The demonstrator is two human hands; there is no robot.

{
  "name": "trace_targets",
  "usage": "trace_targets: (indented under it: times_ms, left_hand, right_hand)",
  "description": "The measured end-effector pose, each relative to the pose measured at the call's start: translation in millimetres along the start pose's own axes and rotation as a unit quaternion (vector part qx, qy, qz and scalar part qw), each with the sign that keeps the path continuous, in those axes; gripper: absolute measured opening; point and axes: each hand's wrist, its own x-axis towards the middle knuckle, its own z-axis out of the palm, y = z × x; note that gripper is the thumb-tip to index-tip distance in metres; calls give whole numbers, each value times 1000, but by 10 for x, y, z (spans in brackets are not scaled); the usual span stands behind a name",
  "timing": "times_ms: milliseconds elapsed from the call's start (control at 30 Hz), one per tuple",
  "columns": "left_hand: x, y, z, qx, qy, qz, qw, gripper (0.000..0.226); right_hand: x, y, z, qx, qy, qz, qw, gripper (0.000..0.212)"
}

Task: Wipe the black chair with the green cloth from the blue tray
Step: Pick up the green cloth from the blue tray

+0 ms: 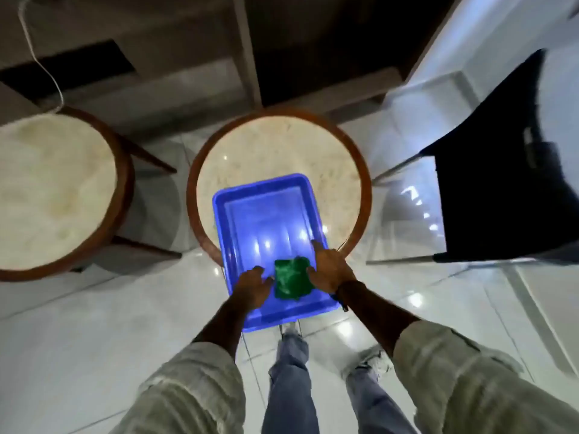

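The green cloth [293,278] lies folded in the near end of the blue tray [266,211], flat on the tray floor. Our left hand [254,285] rests just beside its left edge with fingers loosely spread and holding nothing; our right hand [331,270] sits at its right edge, thumb touching the cloth and forefinger extended along the tray wall, and we judge it has not yet closed on the fabric, though motion blur makes the contact uncertain. The task therefore stands at its first step: the cloth is not lifted, and the black chair [504,183] is untouched. Remaining work is to grasp the cloth, carry it right, and wipe the chair. The tray overhangs the near rim of a round stone-topped table [282,145], so pressing down on it could tip it. A second round table [53,186] stands well apart to the left. The chair stands to the right on the glossy tiled floor [94,324], with no object between it and the tray.
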Motion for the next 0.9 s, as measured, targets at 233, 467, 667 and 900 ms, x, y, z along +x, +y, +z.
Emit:
trace_targets:
  times_ms: [233, 467, 667, 900]
  left_hand:
    - [624, -406, 639, -152, 10, -85, 985, 33]
    - [830, -443, 852, -197, 29, -102, 975, 29]
    - [598, -176, 586, -327, -22, -84, 941, 26]
    - [-131, 483, 131, -397, -235, -12, 887, 30]
  right_hand:
    - [579, 285, 963, 102, -9, 185, 977, 67]
    - [838, 444, 1158, 193, 19, 220, 956, 40]
    - [700, 451, 950, 324, 3, 192, 926, 5]
    - [-152, 817, 34, 612, -95, 171, 766, 48]
